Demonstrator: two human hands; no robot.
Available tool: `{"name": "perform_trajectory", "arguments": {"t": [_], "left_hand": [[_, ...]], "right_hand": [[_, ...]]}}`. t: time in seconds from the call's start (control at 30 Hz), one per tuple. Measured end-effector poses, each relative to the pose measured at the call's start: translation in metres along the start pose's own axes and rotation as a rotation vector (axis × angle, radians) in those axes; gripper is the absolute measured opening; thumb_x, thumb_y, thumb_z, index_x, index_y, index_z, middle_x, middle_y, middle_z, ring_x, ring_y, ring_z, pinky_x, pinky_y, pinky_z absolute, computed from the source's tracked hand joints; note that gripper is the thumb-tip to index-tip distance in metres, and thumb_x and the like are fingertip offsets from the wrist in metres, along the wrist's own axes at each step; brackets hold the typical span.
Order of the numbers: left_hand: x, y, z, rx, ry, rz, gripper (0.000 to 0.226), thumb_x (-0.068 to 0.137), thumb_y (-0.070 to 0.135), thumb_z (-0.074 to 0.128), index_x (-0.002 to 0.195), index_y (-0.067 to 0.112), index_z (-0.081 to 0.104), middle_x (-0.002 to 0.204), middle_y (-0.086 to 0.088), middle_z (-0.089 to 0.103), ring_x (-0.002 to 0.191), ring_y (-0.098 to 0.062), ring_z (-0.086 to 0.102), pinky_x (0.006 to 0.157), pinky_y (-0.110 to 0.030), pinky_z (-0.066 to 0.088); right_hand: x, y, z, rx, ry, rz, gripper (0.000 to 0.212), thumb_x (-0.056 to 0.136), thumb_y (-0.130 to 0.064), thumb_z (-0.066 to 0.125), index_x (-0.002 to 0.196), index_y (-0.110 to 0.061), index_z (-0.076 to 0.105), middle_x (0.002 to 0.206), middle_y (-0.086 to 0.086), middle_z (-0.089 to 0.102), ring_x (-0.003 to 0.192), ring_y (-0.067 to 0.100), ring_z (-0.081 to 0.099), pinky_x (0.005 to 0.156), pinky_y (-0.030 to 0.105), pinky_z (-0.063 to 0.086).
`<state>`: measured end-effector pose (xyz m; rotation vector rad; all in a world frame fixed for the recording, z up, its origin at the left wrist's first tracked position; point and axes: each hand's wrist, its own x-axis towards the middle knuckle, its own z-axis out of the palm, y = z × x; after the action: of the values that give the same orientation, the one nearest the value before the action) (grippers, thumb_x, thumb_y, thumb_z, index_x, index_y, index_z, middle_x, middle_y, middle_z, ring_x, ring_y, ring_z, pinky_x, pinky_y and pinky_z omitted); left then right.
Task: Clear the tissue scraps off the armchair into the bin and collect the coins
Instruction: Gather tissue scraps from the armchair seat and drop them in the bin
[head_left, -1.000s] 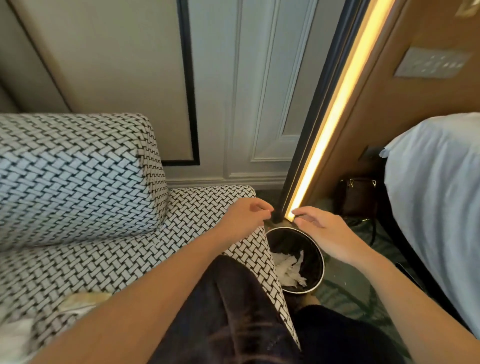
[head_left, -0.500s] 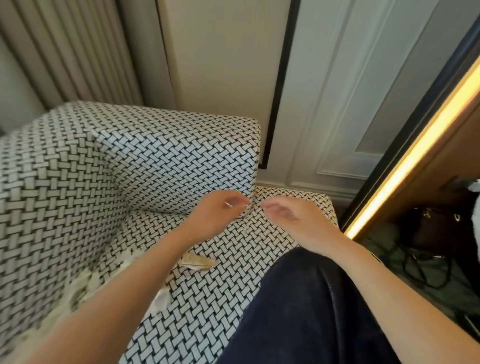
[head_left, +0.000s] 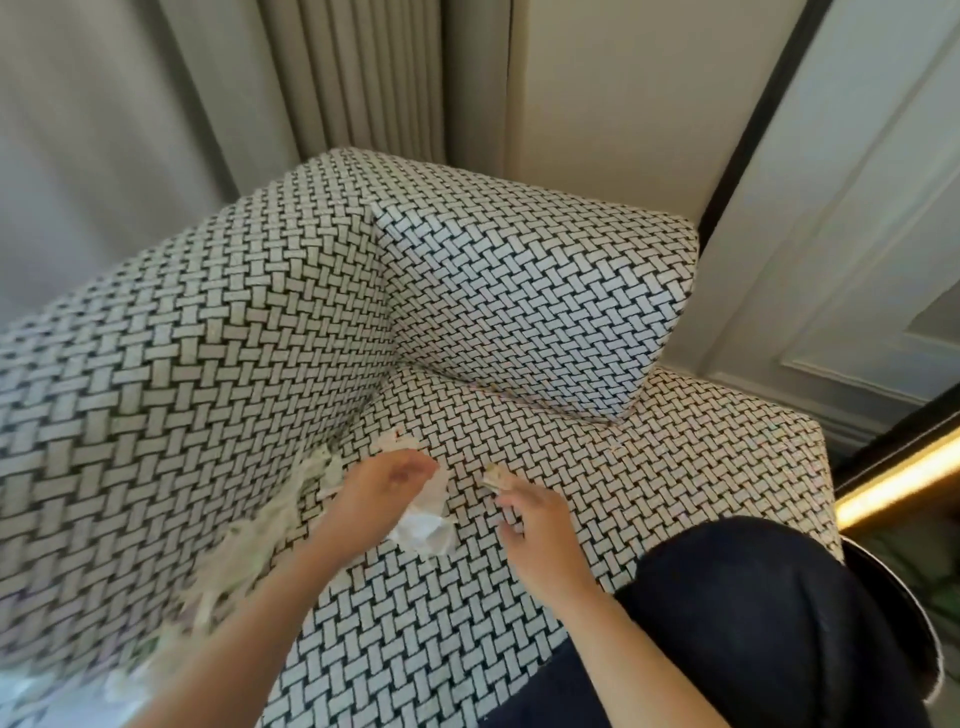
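Note:
The black-and-white woven armchair (head_left: 675, 467) fills the view. My left hand (head_left: 387, 488) is over the seat near the back corner, fingers curled onto a white tissue wad (head_left: 423, 522) that shows under its palm. A small tan scrap (head_left: 491, 475) lies on the seat, and my right hand (head_left: 537, 527) touches it with its fingertips, fingers loosely bent. More tissue scraps (head_left: 244, 551) trail along the crease by the left arm, blurred. I see no coins.
The rim of the black bin (head_left: 922, 639) shows at the right edge, beside the seat and behind my dark-trousered knee (head_left: 753, 613). Curtains and a panelled wall stand behind the chair. A lit strip glows at the right.
The view has swung left from the bin to the chair's back corner. Both hands moved from the seat's right edge to the scraps, and the left now covers a tissue wad.

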<state>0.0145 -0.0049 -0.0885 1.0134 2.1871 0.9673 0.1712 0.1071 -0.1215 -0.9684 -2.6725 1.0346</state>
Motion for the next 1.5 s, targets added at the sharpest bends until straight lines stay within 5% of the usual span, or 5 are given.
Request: {"name": "perform_trajectory", "arguments": {"t": [0.27,0.4,0.77,1.33,1.5], "left_hand": [[-0.043,-0.027,0.019,-0.127,0.326,-0.051,0.034,0.091,0.01,0.052,0.093,0.042,0.062,0.111,0.024,0.059,0.11,0.001,0.05,0.092,-0.022,0.041],[-0.052,-0.028,0.028,-0.126,0.417,-0.004,0.042,0.085,-0.001,0.057,0.094,0.039,0.063,0.113,0.026,0.055,0.112,0.01,0.04,0.09,-0.007,0.032],[-0.048,-0.05,0.045,0.241,0.448,-0.121,0.052,0.078,-0.016,0.05,0.111,0.021,0.067,0.125,0.005,0.057,0.128,-0.017,0.039,0.111,-0.041,0.025],[-0.053,-0.021,0.015,0.185,0.658,-0.151,0.021,0.085,0.026,0.064,0.102,0.016,0.07,0.101,0.0,0.068,0.112,-0.023,0.045,0.096,-0.045,0.035],[-0.046,0.017,0.01,-0.041,0.551,-0.099,0.015,0.092,0.026,0.055,0.095,0.015,0.065,0.079,0.007,0.064,0.074,-0.01,0.059,0.061,-0.015,0.048]], "right_hand": [[0.001,0.016,0.008,-0.304,-0.233,0.018,0.062,0.095,-0.038,0.045,0.148,-0.039,0.014,0.158,-0.005,-0.014,0.144,0.026,-0.016,0.113,0.04,-0.005],[-0.002,0.018,0.006,-0.313,-0.24,-0.015,0.063,0.097,-0.037,0.043,0.15,-0.035,0.009,0.158,-0.008,-0.007,0.146,0.023,-0.007,0.117,0.039,0.002],[-0.004,0.019,0.0,0.063,-0.031,-0.01,0.055,0.092,-0.017,0.056,0.142,-0.029,0.039,0.121,-0.01,0.059,0.094,0.005,0.062,0.087,0.026,0.053],[-0.016,0.003,-0.024,0.087,0.237,-0.066,0.008,0.085,-0.019,0.067,0.078,-0.015,0.067,0.066,-0.007,0.059,0.057,0.005,0.053,0.05,0.016,0.04],[-0.019,0.0,-0.034,0.125,0.307,-0.125,0.01,0.086,-0.017,0.065,0.09,-0.009,0.068,0.084,-0.007,0.058,0.075,0.009,0.056,0.068,0.021,0.05]]}}
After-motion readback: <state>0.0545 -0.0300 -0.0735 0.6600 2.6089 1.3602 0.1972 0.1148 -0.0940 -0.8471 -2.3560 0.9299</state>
